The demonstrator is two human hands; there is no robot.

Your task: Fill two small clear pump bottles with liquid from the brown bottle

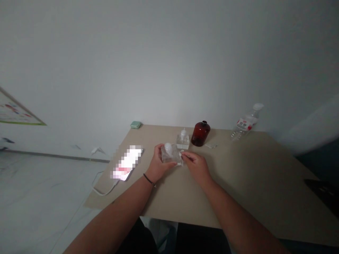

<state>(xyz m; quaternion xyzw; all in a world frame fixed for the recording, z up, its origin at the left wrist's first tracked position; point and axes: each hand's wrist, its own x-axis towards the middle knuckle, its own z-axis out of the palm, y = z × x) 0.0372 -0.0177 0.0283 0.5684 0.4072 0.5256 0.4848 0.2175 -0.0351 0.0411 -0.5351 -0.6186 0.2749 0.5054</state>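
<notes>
A clear, square-sided bottle with a rounded white top (171,155) is tilted in my left hand (160,160), whose fingers and thumb wrap its left side. At the bottle's right side, my right hand (194,162) pinches with thumb and forefinger. A small whitish bit shows at those fingertips, too small to name. Just behind my hands stands a second clear square bottle with a white pointed top (183,141). To its right is a dark red-brown bottle (200,134) with an open neck.
A lit phone (128,162) with a white cable (106,192) lies at the left of the table (182,204). A small green case (136,125) sits at the back left corner. A clear plastic drink bottle (246,123) is at the back right. A white scrap (212,145) lies near the brown bottle.
</notes>
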